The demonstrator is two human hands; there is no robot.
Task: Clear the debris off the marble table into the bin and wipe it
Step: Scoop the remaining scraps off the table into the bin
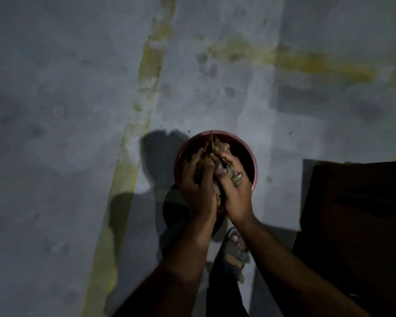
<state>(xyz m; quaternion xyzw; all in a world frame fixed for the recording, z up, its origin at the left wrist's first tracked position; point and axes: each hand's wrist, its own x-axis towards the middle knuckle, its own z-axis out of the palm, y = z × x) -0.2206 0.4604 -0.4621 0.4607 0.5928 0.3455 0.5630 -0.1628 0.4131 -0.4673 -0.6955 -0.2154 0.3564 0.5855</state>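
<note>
Debris sits clamped between your left hand and right hand, fingers curled around it, right over the red bin.

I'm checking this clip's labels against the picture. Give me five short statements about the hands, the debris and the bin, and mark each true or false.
1. Both hands are cupped together round a clump of dry leafy debris. True.
2. The left hand hangs idle at the person's side. False: it holds the debris together with the right hand.
3. The hands are above the round red plastic bin. True.
4. The bin stands on a marble table. False: it stands on the grey stained floor.
5. A ring shows on a finger of the right hand. True.
</note>
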